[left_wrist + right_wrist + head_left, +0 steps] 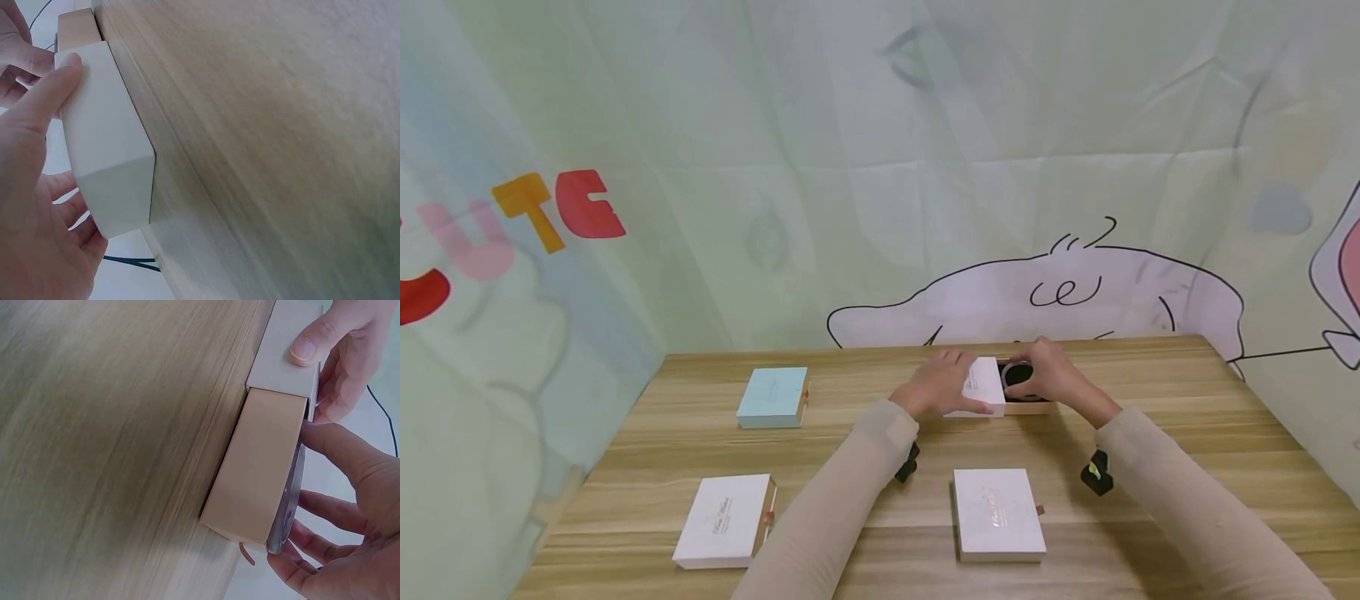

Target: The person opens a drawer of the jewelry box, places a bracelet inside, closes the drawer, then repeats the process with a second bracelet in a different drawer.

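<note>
A white drawer-style box [983,385] lies near the table's back edge, its peach inner drawer [259,465] slid partway out to the right. My left hand [937,385] grips the white sleeve [107,112], thumb on its front side and fingers at the far side. Over the drawer, my right hand [1054,379] pinches the edge of a round, grey-rimmed thing with a dark middle [1018,377]. In the right wrist view, that thing's grey edge [289,503] stands a little above the drawer wall, my fingers around it. A small ribbon tab [247,554] hangs from the drawer's end.
A light blue box [772,397] sits at the back left of the wooden table [850,450]. Two more white boxes lie nearer: one at the front left [725,521], partly behind my left sleeve, and one at the front middle [998,512]. A printed cloth backdrop [775,167] hangs behind.
</note>
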Demonstrator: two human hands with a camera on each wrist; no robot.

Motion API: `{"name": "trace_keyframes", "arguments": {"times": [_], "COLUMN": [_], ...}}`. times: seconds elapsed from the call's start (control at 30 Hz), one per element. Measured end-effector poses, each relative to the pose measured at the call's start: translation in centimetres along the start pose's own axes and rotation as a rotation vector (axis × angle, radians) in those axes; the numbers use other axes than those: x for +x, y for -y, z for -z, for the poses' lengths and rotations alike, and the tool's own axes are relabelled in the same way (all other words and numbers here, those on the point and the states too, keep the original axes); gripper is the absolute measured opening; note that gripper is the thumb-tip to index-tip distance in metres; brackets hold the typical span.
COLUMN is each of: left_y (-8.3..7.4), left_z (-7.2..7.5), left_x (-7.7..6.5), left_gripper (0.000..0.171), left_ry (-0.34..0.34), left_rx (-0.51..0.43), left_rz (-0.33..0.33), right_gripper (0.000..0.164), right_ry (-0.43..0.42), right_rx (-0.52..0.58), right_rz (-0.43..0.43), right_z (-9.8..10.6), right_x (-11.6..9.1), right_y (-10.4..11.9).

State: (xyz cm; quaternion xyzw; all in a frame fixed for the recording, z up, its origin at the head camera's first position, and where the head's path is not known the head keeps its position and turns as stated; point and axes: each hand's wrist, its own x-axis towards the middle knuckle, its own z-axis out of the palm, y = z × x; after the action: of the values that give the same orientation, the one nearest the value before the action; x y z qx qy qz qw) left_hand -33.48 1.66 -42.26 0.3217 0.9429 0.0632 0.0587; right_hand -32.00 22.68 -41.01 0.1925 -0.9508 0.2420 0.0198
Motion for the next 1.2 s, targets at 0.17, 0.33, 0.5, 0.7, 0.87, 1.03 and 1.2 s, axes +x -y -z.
{"name": "trace_keyframes", "arguments": {"times": [0.17, 0.33, 0.5, 0.7, 0.87, 1.03, 1.2], "left_y": [0.00, 0.04, 0.14, 0.05, -0.03, -0.07, -0.10], "left_z": [-0.01, -0.08, -0.23, -0.07, 0.07, 0.07, 0.07], "left_x": [-0.03, 0.01, 0.12, -0.04, -0.11, -0.05, -0.06], "left_gripper": [0.096, 0.096, 0.096, 0.096, 0.096, 0.096, 0.096], "left_ry": [-0.003, -0.004, -0.005, -0.005, -0.001, -0.003, -0.004], "left_rx": [0.000, -0.004, -0.002, -0.011, -0.010, 0.007, -0.003], "left_rz": [-0.003, -0.001, 0.001, -0.003, -0.001, 0.003, 0.007], "right_gripper": [0.043, 0.046, 0.049, 0.050, 0.051, 0.051, 0.050], "right_ry": [-0.003, 0.000, 0.010, 0.005, 0.005, 0.007, 0.019], "right_rx": [-0.012, -0.017, -0.019, -0.018, -0.017, -0.028, -0.033], "right_rz": [0.019, 0.029, 0.024, 0.043, 0.050, 0.049, 0.043], "right_z": [-0.01, -0.11, -0.28, -0.34, -0.34, -0.43, -0.59], "right_x": [-0.04, -0.04, 0.02, -0.09, -0.15, 0.06, 0.27], "right_y": [0.09, 0.07, -0.01, 0.01, 0.05, 0.01, -0.14]}}
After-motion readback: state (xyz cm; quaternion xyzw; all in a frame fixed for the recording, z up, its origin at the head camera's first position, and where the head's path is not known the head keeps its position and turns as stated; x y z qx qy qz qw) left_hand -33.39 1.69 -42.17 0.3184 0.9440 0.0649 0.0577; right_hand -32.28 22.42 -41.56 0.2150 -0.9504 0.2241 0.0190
